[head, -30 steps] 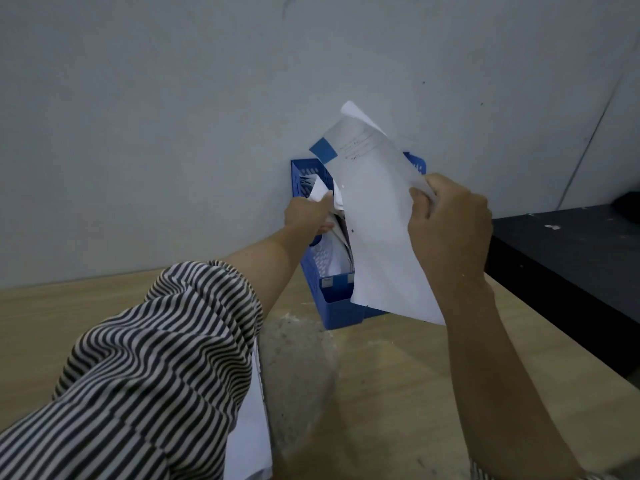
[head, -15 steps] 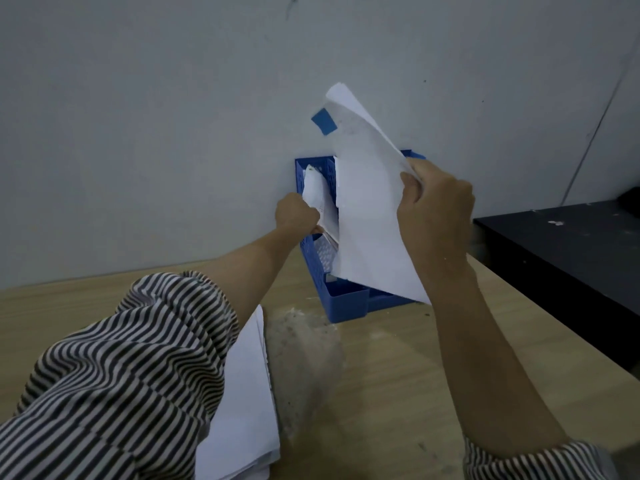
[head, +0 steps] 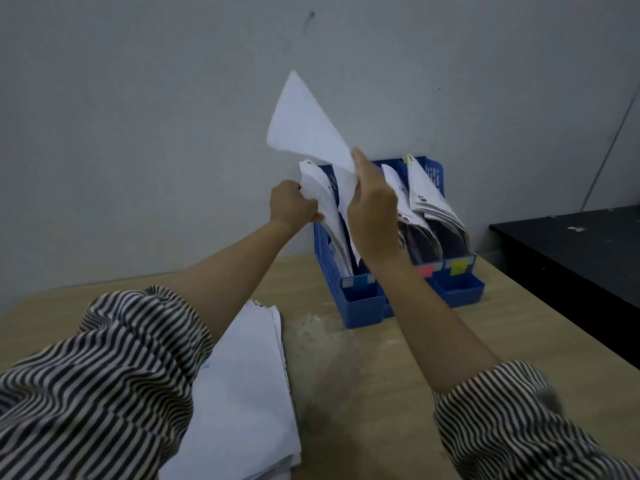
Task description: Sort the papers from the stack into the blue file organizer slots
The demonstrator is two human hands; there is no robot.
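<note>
The blue file organizer stands against the wall on the wooden table, its slots holding upright papers. My left hand grips the filed papers in the leftmost slot and pulls them to the left. My right hand pinches a white sheet whose upper part sticks up above the organizer while its lower edge goes down into the gap beside the left papers. The paper stack lies flat on the table near me, partly under my left sleeve.
Pink and yellow tabs mark the front of the right slots. A black table stands at the right, lower than the wooden table. A grey wall rises right behind the organizer.
The view has shifted, so the whole organizer now shows. My right hand has turned the sheet and lowered it into the left slot. My left hand keeps hold of the filed papers.
</note>
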